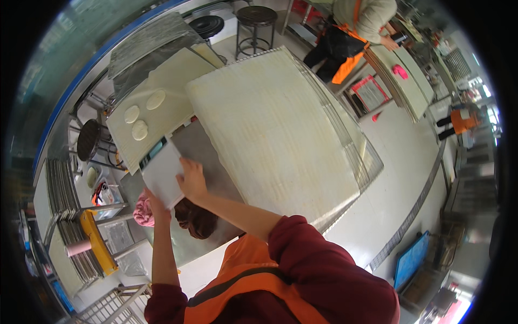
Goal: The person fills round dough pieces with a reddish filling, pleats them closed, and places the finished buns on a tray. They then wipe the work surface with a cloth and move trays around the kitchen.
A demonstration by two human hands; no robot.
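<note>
A flat white rectangular slab [163,168], with a dark and teal strip along its far end, is between my hands over the grey metal table [198,141]. My left hand [156,206] is closed on its near left corner, the fingers partly hidden. At its right edge, my right hand [192,181] grips with the fingers bent over the side. A bunched pink cloth [142,211] lies beside my left hand. Under my right forearm is a crumpled dark brown cloth [198,220]. Beyond the slab, three pale flat dough rounds [140,130] rest on a cream sheet [125,149].
A large cream sheet [270,129] on a wire rack [353,154] covers the table's right side. Stacked trays [63,189] and a stool [89,140] stand at left. Another stool [257,19] is at the back. A person [356,32] works at a far-right table; another [463,120] is farther off.
</note>
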